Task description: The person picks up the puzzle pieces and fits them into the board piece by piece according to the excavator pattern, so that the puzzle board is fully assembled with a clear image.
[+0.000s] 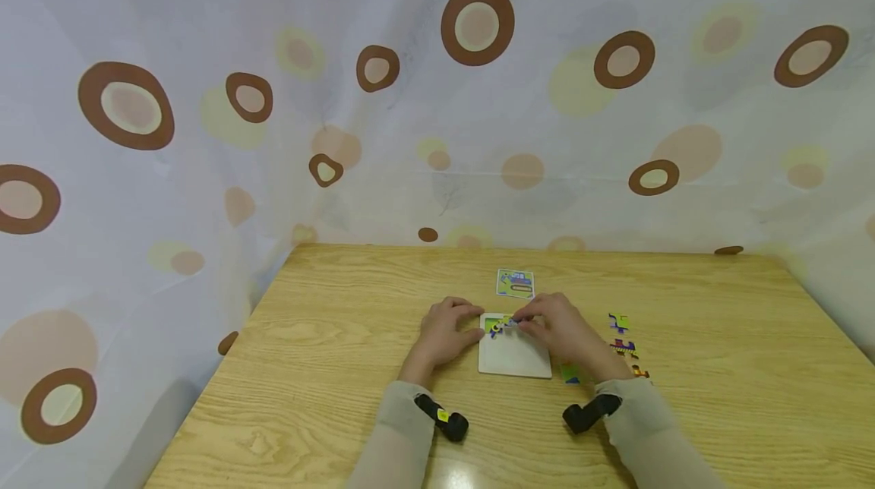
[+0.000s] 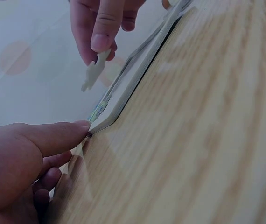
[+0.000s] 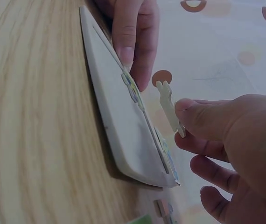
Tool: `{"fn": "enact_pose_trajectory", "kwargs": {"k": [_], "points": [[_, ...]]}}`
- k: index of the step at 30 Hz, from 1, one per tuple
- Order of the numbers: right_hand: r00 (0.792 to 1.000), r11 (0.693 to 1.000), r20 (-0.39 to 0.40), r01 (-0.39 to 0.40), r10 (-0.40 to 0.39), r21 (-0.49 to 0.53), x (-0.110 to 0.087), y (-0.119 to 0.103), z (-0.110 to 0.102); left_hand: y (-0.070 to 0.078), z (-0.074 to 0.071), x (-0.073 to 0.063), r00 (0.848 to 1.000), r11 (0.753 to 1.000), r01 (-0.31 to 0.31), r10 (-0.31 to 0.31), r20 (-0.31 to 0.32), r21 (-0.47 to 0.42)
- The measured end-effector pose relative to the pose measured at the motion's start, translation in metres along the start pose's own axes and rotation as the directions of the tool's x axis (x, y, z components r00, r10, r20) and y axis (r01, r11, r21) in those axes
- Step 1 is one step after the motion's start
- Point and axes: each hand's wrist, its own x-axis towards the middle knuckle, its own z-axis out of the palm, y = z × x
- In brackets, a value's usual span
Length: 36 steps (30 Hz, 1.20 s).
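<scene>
A shallow white puzzle tray point(image 1: 516, 359) lies on the wooden table, with a yellow-green jigsaw piece point(image 1: 495, 329) in its far left corner. My left hand point(image 1: 444, 331) holds the tray by its left side, thumb tip at the rim and index finger at the far corner. Above the tray, my right hand point(image 1: 562, 331) pinches a puzzle piece point(image 3: 167, 105) between thumb and index finger. Its pale back and edge show in both wrist views, tilted and raised over the tray. The other fingers of the right hand curl loosely below.
Behind the tray lies a printed picture card point(image 1: 516, 283). Several loose pieces are to the right, including a green and purple piece point(image 1: 618, 322) and a red one point(image 1: 622, 346); the right forearm partly covers a green piece point(image 1: 570, 373). A patterned curtain point(image 1: 478, 132) hangs behind the table.
</scene>
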Motion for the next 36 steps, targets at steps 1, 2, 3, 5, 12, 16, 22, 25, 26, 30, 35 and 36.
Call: {"fn": "enact_pose_trajectory", "kwargs": {"k": [1,2,3,5,12,16,22,25,26,30,35,36], "points": [[1.000,1.000,0.001,-0.006,0.006,-0.005,0.000,0.001,0.001,0.000,0.000,0.000,1.000,1.000,0.001,-0.001,0.001,-0.001],[1.000,1.000,0.001,-0.013,0.013,-0.013,0.000,0.001,0.002,0.000,0.000,0.000,1.000,1.000,0.001,-0.001,0.002,-0.001],[1.000,1.000,0.002,-0.018,0.018,-0.022,0.000,0.002,0.003,0.000,0.000,0.000,1.000,1.000,0.002,-0.002,0.003,-0.003],[1.000,0.999,0.001,-0.017,0.017,-0.045,-0.001,0.003,0.005,0.000,0.000,0.000,1.000,1.000,0.004,-0.004,0.005,-0.006],[1.000,0.995,0.007,-0.021,0.022,-0.097,-0.001,0.003,0.011,0.000,0.000,-0.001,1.000,1.000,-0.009,0.009,-0.002,-0.002],[1.000,0.994,-0.006,-0.028,0.027,-0.107,-0.002,0.002,0.013,0.000,0.000,-0.001,1.000,1.000,-0.014,0.014,-0.003,-0.005],[0.999,0.994,-0.021,-0.034,0.032,-0.104,-0.002,0.003,0.016,-0.002,0.001,-0.001,1.000,1.000,-0.006,0.006,0.000,0.006],[0.999,0.993,-0.017,-0.048,0.046,-0.105,-0.002,0.004,0.017,-0.003,0.001,0.000,1.000,1.000,0.000,0.000,0.005,0.006],[0.999,0.993,-0.016,-0.052,0.051,-0.105,-0.002,0.004,0.017,-0.003,0.002,0.000,1.000,1.000,0.000,0.000,0.005,0.005],[0.998,0.993,-0.013,-0.056,0.055,-0.104,-0.003,0.005,0.018,-0.003,0.003,0.000,1.000,1.000,0.005,-0.006,0.005,0.005],[0.999,0.994,-0.014,-0.039,0.038,-0.100,-0.002,0.006,0.018,-0.003,0.002,0.001,1.000,1.000,0.005,-0.005,0.001,-0.001],[0.999,0.995,-0.014,-0.034,0.033,-0.097,-0.002,0.007,0.018,-0.003,0.002,0.001,1.000,1.000,0.006,-0.006,0.001,-0.002]]}}
